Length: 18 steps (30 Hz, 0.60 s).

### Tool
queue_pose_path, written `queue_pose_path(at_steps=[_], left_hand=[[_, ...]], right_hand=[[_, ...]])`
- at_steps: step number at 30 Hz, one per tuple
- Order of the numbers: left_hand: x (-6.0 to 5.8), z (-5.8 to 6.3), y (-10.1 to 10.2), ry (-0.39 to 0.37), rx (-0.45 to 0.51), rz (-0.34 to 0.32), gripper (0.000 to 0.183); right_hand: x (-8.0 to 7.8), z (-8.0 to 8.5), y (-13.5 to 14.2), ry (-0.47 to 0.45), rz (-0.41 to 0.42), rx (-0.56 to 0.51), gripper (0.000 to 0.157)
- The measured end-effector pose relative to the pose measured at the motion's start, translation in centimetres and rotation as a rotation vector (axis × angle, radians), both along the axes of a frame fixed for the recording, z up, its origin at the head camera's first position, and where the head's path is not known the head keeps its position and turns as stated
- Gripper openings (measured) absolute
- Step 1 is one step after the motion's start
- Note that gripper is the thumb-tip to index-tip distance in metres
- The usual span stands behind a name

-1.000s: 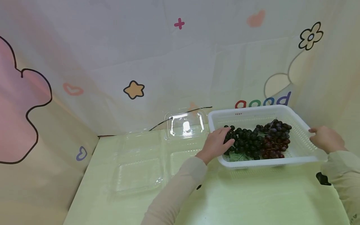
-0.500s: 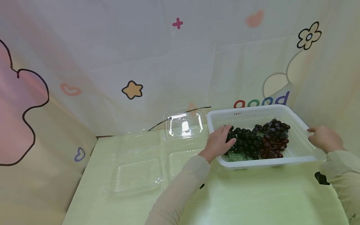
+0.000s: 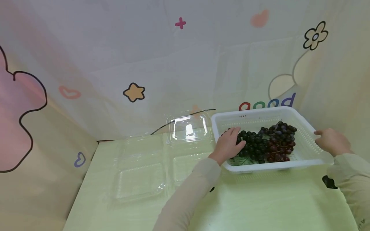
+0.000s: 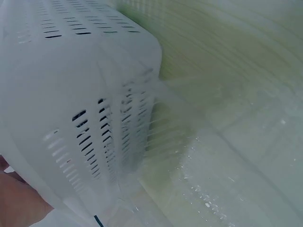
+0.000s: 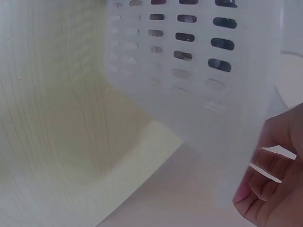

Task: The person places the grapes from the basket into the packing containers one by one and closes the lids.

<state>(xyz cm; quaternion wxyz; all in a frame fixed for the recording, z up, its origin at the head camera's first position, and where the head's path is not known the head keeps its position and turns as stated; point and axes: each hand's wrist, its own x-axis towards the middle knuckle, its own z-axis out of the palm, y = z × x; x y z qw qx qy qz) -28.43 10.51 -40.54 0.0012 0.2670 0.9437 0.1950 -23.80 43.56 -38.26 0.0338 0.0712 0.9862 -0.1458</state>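
A white plastic basket (image 3: 303, 163) with slotted walls stands on the table at the right. Inside lie bunches of dark green-black grapes (image 3: 255, 146), purple grapes (image 3: 284, 130) and red grapes (image 3: 278, 154). My left hand (image 3: 226, 146) reaches over the basket's left end and rests on the dark grapes, fingers extended and thumb spread; its fingertips are partly hidden. In the left wrist view, only a bit of this hand shows behind the basket wall (image 4: 57, 94). My right hand (image 3: 332, 141) grips the basket's right rim, its fingers curled at the edge in the right wrist view.
Left of the basket lie clear plastic clamshell boxes, one with its lid (image 3: 189, 128) raised against the back curtain and another with its base (image 3: 141, 181) nearer the front. A patterned curtain (image 3: 162, 64) rises behind the table (image 3: 260, 199).
The left hand has shifted slightly to the right over the dark grapes, and some grapes now show at its left. The right hand stays at the basket rim. The view has drifted slightly.
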Motion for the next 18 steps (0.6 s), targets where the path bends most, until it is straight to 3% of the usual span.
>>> queue_pose_path(at_steps=[6,18], left_hand=[[-0.1,0.0,0.7,-0.066,0.056,0.023,0.057],[-0.4,-0.3,2.1,-0.133,0.034,0.146,0.059]], right_hand=[[0.1,0.2,0.0,0.015,0.029,-0.008,0.047],[0.2,0.5,-0.2,0.017,0.028,-0.002,0.048]])
